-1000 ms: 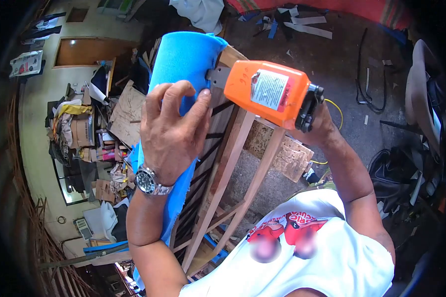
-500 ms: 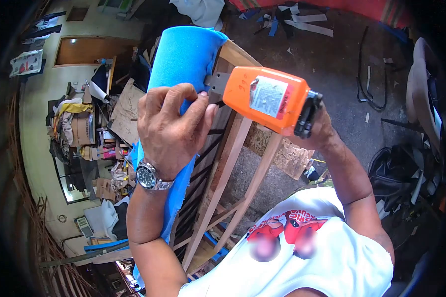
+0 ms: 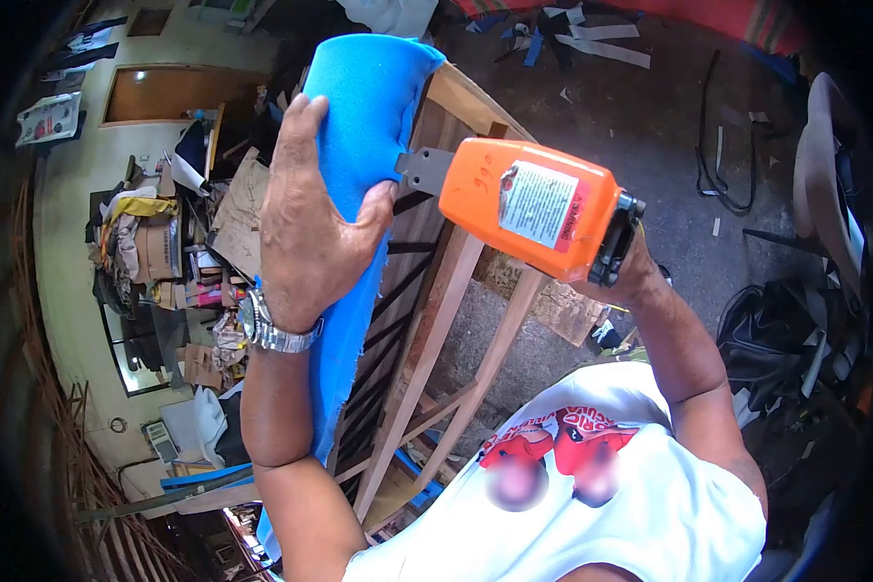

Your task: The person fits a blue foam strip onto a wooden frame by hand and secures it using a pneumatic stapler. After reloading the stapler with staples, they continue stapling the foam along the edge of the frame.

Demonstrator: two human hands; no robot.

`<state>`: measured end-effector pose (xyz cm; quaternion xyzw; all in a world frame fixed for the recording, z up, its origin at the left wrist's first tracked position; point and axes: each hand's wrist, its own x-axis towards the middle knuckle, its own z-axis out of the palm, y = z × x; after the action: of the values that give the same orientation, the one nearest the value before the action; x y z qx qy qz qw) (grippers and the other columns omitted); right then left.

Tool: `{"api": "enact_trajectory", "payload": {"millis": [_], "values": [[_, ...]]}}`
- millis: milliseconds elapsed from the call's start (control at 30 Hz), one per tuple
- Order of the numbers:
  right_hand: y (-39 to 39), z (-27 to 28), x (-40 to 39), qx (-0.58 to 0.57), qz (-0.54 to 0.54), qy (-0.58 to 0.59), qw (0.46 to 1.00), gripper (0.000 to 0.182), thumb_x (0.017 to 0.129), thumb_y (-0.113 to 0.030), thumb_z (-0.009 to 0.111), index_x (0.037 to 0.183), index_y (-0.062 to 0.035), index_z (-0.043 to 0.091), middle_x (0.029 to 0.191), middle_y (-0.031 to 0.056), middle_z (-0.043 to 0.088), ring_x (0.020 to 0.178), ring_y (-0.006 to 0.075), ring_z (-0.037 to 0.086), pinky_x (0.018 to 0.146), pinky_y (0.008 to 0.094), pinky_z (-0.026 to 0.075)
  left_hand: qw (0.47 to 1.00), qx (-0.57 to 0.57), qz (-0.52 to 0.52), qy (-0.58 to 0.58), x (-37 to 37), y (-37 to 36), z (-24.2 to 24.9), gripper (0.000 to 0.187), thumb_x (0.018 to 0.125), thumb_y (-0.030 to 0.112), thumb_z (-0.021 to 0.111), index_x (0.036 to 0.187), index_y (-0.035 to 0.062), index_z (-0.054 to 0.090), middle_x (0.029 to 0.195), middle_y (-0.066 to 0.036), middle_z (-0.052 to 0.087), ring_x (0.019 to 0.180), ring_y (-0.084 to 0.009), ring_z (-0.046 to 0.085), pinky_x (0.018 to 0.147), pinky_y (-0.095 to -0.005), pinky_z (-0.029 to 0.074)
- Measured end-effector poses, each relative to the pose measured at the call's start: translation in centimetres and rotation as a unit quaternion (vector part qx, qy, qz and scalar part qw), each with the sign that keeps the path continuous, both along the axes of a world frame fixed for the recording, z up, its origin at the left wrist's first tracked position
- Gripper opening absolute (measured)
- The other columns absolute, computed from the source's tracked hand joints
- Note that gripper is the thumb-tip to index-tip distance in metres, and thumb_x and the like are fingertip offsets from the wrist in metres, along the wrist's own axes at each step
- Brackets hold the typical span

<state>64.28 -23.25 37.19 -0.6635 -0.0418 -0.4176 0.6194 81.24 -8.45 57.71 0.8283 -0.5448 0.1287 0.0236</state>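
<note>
Blue foam padding (image 3: 354, 116) curves over the top rail of a wooden frame (image 3: 446, 301) and hangs down its side. My left hand (image 3: 310, 228) lies spread on the foam, fingers stretched along its outer side and thumb pressed at the inner edge. A watch sits on that wrist. My right hand (image 3: 630, 276) is closed around an orange pneumatic staple gun (image 3: 529, 209), whose body hides most of the fingers. The gun's metal nose meets the foam edge just above my left thumb.
Dark slats or straps (image 3: 388, 291) run inside the frame. Fabric scraps (image 3: 601, 44) lie on the floor at the back. A black bag-like pile (image 3: 776, 339) and a chair-like shape (image 3: 829, 184) stand at right. Clutter and cardboard (image 3: 150, 252) fill the left side.
My left hand has opened from a pinch at the foam edge to a spread hold, its fingers moving up and left. The staple gun has shifted slightly down and right.
</note>
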Motion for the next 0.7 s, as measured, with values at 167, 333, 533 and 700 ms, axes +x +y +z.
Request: {"api": "enact_trajectory", "payload": {"millis": [167, 333, 533, 700], "values": [[0.6, 1.8, 0.4, 0.005, -0.026, 0.009, 1.000, 0.033, 0.071, -0.010, 0.086, 0.098, -0.0031, 0.070, 0.087, 0.0089, 0.074, 0.081, 0.0195, 0.075, 0.078, 0.0326, 0.059, 1.000, 0.017, -0.010, -0.006, 0.4, 0.2, 0.2, 0.089, 0.080, 0.022, 0.080, 0.154, -0.0014, 0.035, 0.155, -0.032, 0.040, 0.144, -0.0457, 0.042, 0.118, -0.0507, 0.038], [0.9, 0.1, -0.2, -0.017, 0.002, 0.049, 0.999, 0.035, 0.072, -0.011, 0.086, 0.102, -0.0014, 0.071, 0.094, 0.0080, 0.076, 0.086, 0.0192, 0.075, 0.081, 0.0331, 0.060, 0.995, 0.062, -0.037, 0.075, 1.3, 1.2, 1.6, 0.099, 0.077, 0.023, 0.081, 0.159, 0.0017, 0.029, 0.161, -0.031, 0.032, 0.149, -0.0458, 0.033, 0.123, -0.0507, 0.031], [2.5, -0.7, -0.4, 0.129, 0.084, 0.011, 0.988, 0.037, 0.073, -0.012, 0.086, 0.106, -0.0021, 0.071, 0.095, 0.0073, 0.076, 0.088, 0.0183, 0.075, 0.083, 0.0328, 0.060, 0.998, 0.053, -0.007, 0.028, 0.8, 1.2, 0.5, 0.102, 0.075, 0.023, 0.081, 0.159, 0.0027, 0.028, 0.162, -0.031, 0.030, 0.150, -0.0459, 0.032, 0.123, -0.0504, 0.030], [1.8, 1.1, 0.0, -0.117, -0.042, 0.027, 0.992, 0.040, 0.074, -0.011, 0.085, 0.109, -0.0010, 0.069, 0.094, 0.0093, 0.075, 0.086, 0.0200, 0.074, 0.083, 0.0326, 0.059, 0.998, 0.051, -0.013, 0.043, 1.2, 1.2, 0.6, 0.105, 0.074, 0.026, 0.084, 0.160, 0.0038, 0.027, 0.162, -0.030, 0.029, 0.151, -0.0447, 0.031, 0.123, -0.0499, 0.030]]}}
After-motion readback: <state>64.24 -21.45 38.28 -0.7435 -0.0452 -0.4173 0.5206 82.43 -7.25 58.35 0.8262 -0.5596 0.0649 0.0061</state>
